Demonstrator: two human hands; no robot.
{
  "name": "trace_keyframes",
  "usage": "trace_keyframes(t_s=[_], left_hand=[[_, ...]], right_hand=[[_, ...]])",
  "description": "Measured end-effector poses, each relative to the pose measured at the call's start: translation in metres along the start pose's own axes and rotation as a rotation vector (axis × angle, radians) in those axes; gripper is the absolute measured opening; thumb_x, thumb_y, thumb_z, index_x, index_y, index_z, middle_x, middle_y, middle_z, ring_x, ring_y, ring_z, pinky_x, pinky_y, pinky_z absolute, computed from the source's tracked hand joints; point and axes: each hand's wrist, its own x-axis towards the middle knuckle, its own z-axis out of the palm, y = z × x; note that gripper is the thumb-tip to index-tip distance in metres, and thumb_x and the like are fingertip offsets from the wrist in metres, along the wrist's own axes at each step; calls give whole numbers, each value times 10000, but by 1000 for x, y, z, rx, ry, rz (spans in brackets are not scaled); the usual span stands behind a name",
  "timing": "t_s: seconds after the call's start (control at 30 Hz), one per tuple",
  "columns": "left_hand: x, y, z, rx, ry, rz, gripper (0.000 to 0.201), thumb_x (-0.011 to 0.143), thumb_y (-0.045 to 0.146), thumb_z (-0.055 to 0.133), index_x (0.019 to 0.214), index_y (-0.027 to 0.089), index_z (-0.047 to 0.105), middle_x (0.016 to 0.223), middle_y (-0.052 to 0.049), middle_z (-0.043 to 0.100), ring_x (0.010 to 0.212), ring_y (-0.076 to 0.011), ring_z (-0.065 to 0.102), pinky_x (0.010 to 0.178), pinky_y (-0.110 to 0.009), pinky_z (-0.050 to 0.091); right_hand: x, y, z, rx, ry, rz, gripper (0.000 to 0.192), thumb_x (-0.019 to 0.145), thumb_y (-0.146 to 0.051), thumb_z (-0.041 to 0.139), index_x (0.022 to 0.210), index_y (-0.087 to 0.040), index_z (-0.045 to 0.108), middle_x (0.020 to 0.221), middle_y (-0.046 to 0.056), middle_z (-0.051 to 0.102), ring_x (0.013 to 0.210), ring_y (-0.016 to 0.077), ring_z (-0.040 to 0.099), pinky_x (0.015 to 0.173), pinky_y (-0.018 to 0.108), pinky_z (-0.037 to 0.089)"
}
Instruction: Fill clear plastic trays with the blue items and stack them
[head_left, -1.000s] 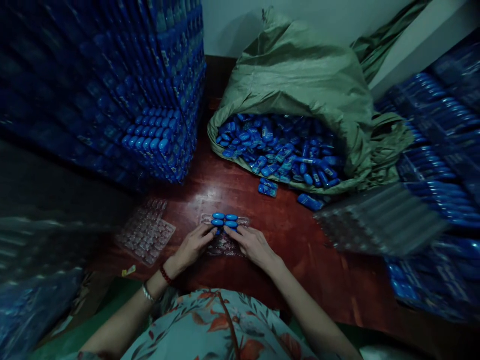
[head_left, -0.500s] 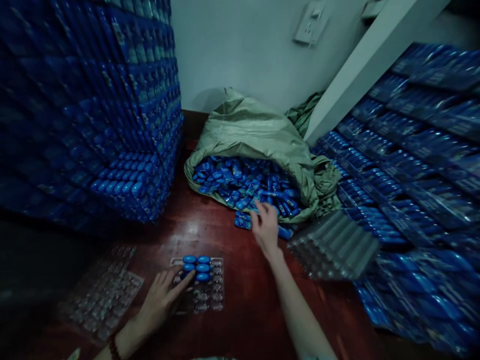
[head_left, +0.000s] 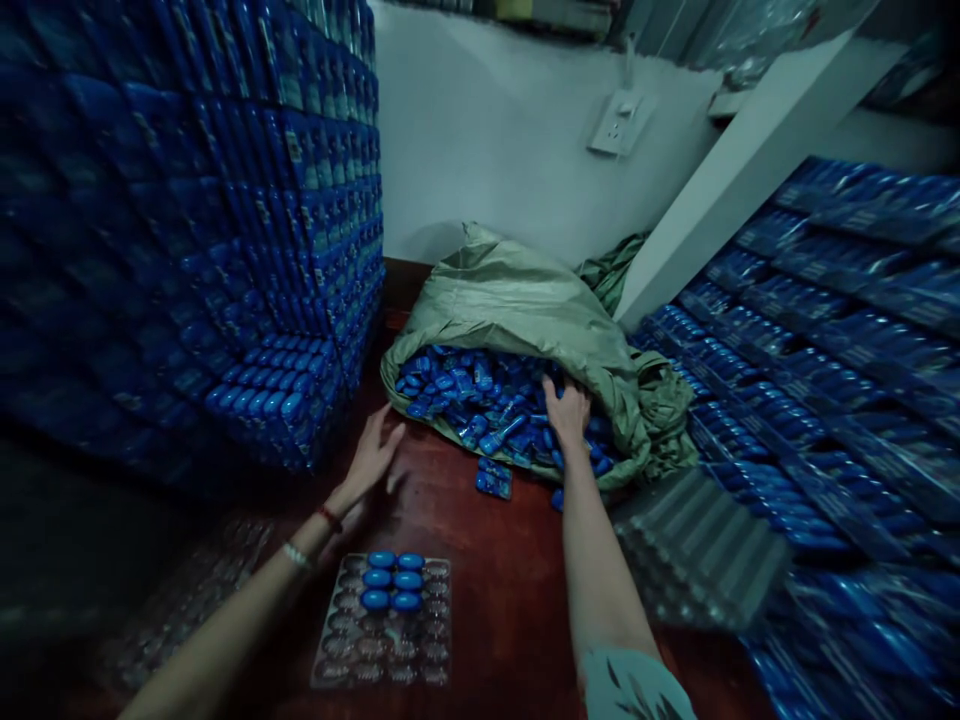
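Observation:
My right hand (head_left: 568,412) is inside the mouth of a green woven sack (head_left: 517,280), among small blue packs (head_left: 457,385). Its thumb and fingers are spread apart, with the tips partly hidden by the packs. My left hand (head_left: 375,455) hovers near the sack's left front edge, fingers apart and holding nothing. A clear plastic tray (head_left: 352,665) with rows of oval hollows lies on the reddish floor below. Several shiny blue oval capsules (head_left: 407,580) sit in its upper middle cells. One flat blue pack (head_left: 493,478) lies just outside the sack.
Stacked blue packages (head_left: 300,200) rise on the left, with more filled trays (head_left: 795,400) piled on the right. A nested stack of clear empty trays (head_left: 705,550) leans at right. Another clear tray (head_left: 187,600) lies blurred at lower left. A wall socket (head_left: 619,122) is behind.
My left hand has left the tray and moved up toward the sack. My right hand has reached deeper into the sack, up and to the right. The view has tilted up slightly.

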Motion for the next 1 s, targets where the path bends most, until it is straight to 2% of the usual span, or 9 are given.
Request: trace_keyframes(t_s=[0.1, 0.17, 0.23, 0.37, 0.43, 0.53, 0.67, 0.83, 1.0], left_hand=[[44, -8, 18, 3, 86, 51, 519, 859, 455, 469, 1298, 179, 456, 1317, -141, 451, 1245, -248, 427, 1061, -432, 320], [65, -13, 26, -20, 179, 0, 505, 874, 454, 435, 1303, 189, 453, 1332, -138, 442, 1280, -246, 385, 1090, -439, 262], [79, -18, 30, -47, 231, -71, 488, 895, 451, 383, 1307, 198, 452, 1332, -134, 445, 1287, -243, 377, 1101, -451, 227], [91, -27, 30, -40, 220, -106, 491, 905, 472, 346, 1279, 188, 489, 1308, -136, 463, 1276, -245, 390, 1093, -456, 235], [91, -29, 29, -30, 200, -114, 505, 908, 487, 337, 1282, 184, 490, 1303, -137, 466, 1261, -241, 404, 1079, -441, 264], [89, -26, 30, -23, 157, -105, 501, 923, 488, 310, 1319, 218, 455, 1317, -109, 470, 1266, -224, 394, 1093, -434, 231], [83, -16, 41, -37, 129, -93, 476, 952, 453, 220, 1326, 268, 449, 1296, -66, 501, 1264, -205, 384, 1100, -445, 198], [65, -9, 61, -46, 162, -79, 430, 940, 459, 288, 1273, 301, 509, 1330, -55, 445, 1304, -215, 294, 1102, -460, 189], [40, -11, 66, -70, 31, -3, 401, 936, 415, 353, 1296, 291, 481, 1366, -44, 412, 1327, -188, 280, 1132, -412, 160]], right_hand=[[20, 8, -2, 99, -22, 86, 671, 830, -571, 360, 1257, -92, 555, 1266, 209, 546, 1255, 342, 403, 1024, 431, 295], [27, 12, 2, 140, -13, 102, 694, 838, -591, 304, 1249, -96, 566, 1253, 208, 560, 1250, 343, 417, 1019, 439, 306], [30, 15, 10, 194, -32, 87, 709, 845, -595, 261, 1265, -103, 551, 1272, 187, 555, 1249, 327, 425, 1021, 446, 316], [28, 11, 30, 292, -152, -20, 672, 846, -591, 297, 1279, -137, 537, 1325, 111, 527, 1259, 249, 427, 1052, 392, 308], [28, 5, 38, 330, -234, -78, 628, 825, -588, 385, 1256, -166, 561, 1319, 84, 538, 1243, 220, 449, 1050, 354, 318], [27, -7, 46, 356, -358, -153, 603, 784, -573, 497, 1250, -198, 567, 1341, 65, 520, 1253, 211, 442, 1062, 341, 303], [22, -18, 49, 243, -506, -243, 606, 800, -553, 497, 1296, -206, 520, 1377, 66, 481, 1297, 216, 392, 1084, 366, 264], [10, -25, 45, 186, -561, -327, 523, 814, -536, 509, 1245, -246, 568, 1347, 43, 517, 1264, 221, 431, 1067, 368, 289], [-20, -35, 33, -27, -628, -493, 499, 838, -550, 482, 1256, -287, 547, 1305, 29, 535, 1151, 231, 525, 946, 349, 409]])
